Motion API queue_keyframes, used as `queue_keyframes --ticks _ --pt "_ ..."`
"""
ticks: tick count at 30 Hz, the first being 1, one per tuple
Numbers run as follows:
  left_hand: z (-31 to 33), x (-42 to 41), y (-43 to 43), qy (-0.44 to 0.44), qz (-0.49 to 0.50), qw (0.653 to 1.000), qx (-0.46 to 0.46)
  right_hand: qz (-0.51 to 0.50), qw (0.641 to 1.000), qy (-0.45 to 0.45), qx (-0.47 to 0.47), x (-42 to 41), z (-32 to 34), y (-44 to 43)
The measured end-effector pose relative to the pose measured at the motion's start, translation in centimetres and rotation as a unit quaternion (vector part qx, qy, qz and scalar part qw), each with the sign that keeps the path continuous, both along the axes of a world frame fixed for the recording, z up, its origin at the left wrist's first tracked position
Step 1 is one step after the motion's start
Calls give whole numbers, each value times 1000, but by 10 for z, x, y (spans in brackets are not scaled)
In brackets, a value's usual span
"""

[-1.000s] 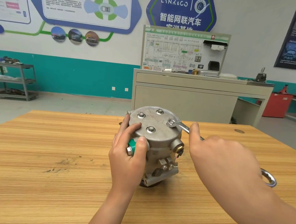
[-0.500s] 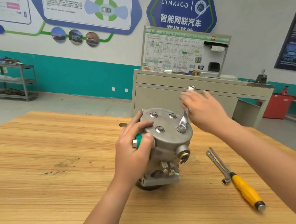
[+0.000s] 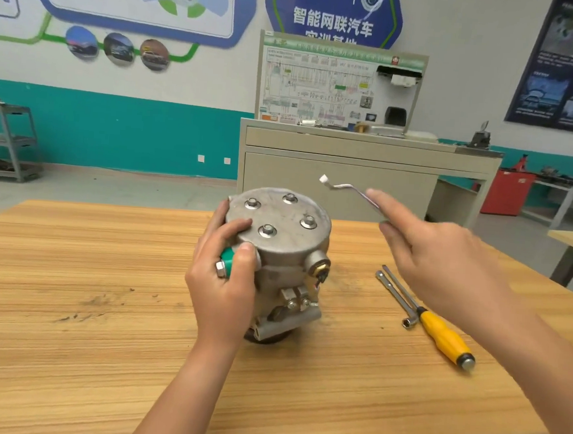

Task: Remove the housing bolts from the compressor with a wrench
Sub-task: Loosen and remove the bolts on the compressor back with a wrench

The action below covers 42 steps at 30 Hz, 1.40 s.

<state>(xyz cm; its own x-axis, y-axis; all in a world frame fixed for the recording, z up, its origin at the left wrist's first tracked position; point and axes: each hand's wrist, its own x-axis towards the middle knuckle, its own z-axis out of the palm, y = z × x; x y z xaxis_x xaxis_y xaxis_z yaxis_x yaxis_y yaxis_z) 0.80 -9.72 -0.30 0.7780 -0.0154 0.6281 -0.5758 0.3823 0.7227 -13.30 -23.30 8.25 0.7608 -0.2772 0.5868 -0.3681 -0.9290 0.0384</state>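
Observation:
A grey metal compressor [image 3: 286, 247] stands upright on the wooden table [image 3: 85, 304]. Several housing bolts [image 3: 267, 230] sit in its round top face. My left hand [image 3: 223, 280] grips the compressor's left side, fingers curled around a green-capped port [image 3: 227, 259]. My right hand [image 3: 444, 261] holds a silver ring wrench [image 3: 344, 188] in the air, up and to the right of the compressor. The wrench head is off the bolts and points left.
A yellow-handled screwdriver [image 3: 446, 336] and a thin socket wrench [image 3: 396, 300] lie on the table right of the compressor. Behind the table stand a beige cabinet [image 3: 349, 173] with a wiring board, a grey shelf cart [image 3: 9, 140] at left and a red box [image 3: 507, 191] at right.
The wrench sat on the right-hand bolt and swung round it; now my right hand has lifted it off the bolt into the air. My left hand kept its grip on the compressor.

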Motion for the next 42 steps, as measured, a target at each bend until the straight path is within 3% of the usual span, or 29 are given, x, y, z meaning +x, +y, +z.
queue_keyframes --ticks 3,10,26,33,38,42 --pt "-1 -3 -2 -8 6 1000 1 -35 995 76 -63 -3 -9 8" --pt "4 -4 -5 -20 14 999 26 -122 983 88 -109 -5 3 21" --pt "1 -3 1 -17 18 999 30 -153 971 135 -126 -4 12 39" --pt "2 -6 -3 -27 33 999 34 -141 953 219 -155 -2 14 56" --pt "7 -14 -2 -15 40 998 35 -112 957 202 -174 2 5 50" --pt "6 -13 -2 -1 20 999 39 -112 971 118 -175 -4 -6 29"
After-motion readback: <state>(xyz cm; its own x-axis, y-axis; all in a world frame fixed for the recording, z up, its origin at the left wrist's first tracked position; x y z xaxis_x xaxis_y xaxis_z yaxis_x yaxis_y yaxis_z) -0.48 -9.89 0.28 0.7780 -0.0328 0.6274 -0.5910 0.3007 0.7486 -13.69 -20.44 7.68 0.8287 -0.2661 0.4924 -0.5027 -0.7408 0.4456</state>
